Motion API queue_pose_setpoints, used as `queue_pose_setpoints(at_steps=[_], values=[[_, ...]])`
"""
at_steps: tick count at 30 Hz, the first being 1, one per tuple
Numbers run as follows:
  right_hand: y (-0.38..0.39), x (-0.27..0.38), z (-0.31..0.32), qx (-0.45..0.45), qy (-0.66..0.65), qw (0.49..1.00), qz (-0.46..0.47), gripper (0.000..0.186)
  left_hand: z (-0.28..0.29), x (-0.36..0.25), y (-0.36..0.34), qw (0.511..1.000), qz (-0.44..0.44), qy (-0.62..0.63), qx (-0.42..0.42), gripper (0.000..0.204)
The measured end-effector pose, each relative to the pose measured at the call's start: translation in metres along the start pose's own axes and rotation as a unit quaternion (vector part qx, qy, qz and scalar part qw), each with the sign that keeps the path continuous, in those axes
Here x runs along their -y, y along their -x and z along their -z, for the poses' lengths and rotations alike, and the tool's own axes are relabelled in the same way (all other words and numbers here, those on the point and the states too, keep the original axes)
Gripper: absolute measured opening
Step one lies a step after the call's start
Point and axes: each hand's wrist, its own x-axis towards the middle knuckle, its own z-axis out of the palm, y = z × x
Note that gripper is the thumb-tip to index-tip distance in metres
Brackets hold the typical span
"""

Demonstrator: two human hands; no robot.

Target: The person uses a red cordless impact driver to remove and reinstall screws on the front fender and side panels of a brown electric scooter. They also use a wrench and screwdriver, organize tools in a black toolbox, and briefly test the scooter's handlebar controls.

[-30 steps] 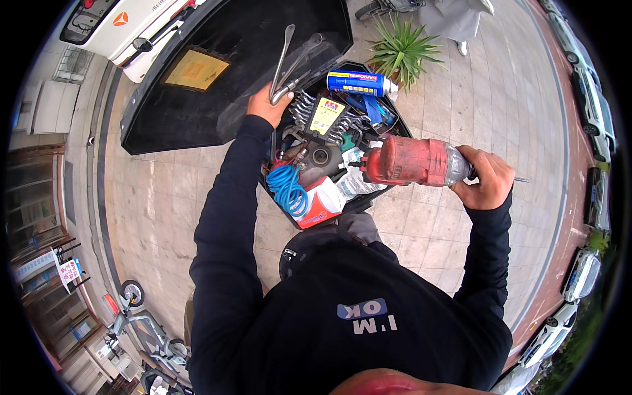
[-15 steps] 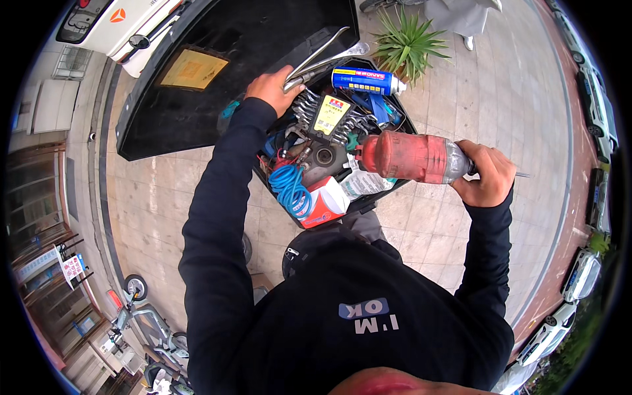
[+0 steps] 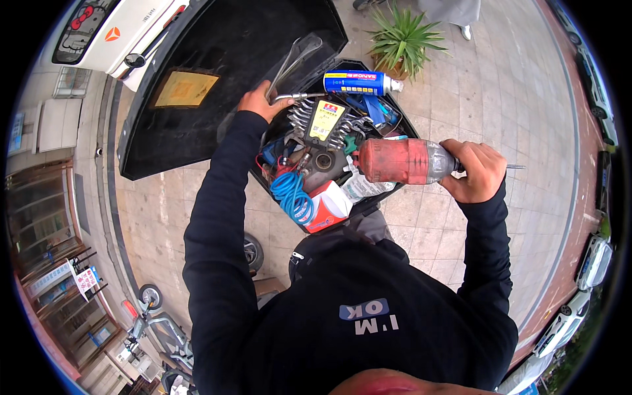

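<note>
My left hand (image 3: 260, 104) grips some long metal levers (image 3: 289, 66) at the upper left edge of an open black toolbox (image 3: 368, 209), beside its raised lid (image 3: 151, 135). Fingers of my right hand (image 3: 477, 172) are wrapped round a red power tool (image 3: 392, 160) with a silver collar and a thin bit pointing right; the tool lies horizontally over the box's right side. Inside are a set of wrenches (image 3: 306, 110) in a yellow-labelled holder, a blue spray can (image 3: 352, 83), a coiled blue hose (image 3: 289, 197) and a red-and-white carton (image 3: 329, 207).
A potted plant (image 3: 405, 39) stands beyond the box, near a person in grey (image 3: 444, 10). A white vehicle (image 3: 112, 49) is behind the lid. Scooters (image 3: 164, 329) stand lower left on the tiled pavement (image 3: 526, 230), a loose wheel (image 3: 252, 252) nearer me, parked cars (image 3: 592, 260) along the right.
My left hand rose a little, then moved back left and down with the levers. My right hand and the red tool shifted slightly left.
</note>
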Motion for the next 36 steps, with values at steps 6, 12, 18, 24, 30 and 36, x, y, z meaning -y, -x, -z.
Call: queue_pose_setpoints(at_steps=[6, 12, 18, 24, 30, 36], values=[[-0.004, 0.002, -0.004, 0.005, -0.005, 1.0, 0.009, 0.041, -0.005, 0.007, 0.002, 0.995, -0.032, -0.086, -0.026, 0.041], [-0.005, 0.004, -0.007, 0.013, -0.02, 1.0, 0.01, 0.042, -0.014, -0.02, 0.013, 0.986, -0.024, -0.15, -0.071, 0.037], [-0.004, 0.003, -0.008, 0.018, -0.001, 1.0, 0.01, 0.044, -0.044, -0.01, -0.001, 0.998, -0.068, -0.005, 0.015, 0.026], [0.006, 0.004, -0.005, 0.022, 0.009, 1.0, -0.002, 0.043, -0.043, -0.011, 0.013, 0.992, -0.064, 0.104, -0.041, 0.023], [0.017, -0.002, -0.004, 0.014, 0.006, 1.0, 0.002, 0.044, -0.01, 0.012, 0.034, 0.866, 0.122, 0.481, 0.066, 0.025], [0.024, 0.006, -0.003, 0.021, -0.002, 1.0, 0.002, 0.044, 0.01, -0.027, 0.056, 0.825, 0.103, 0.551, 0.069, 0.035]])
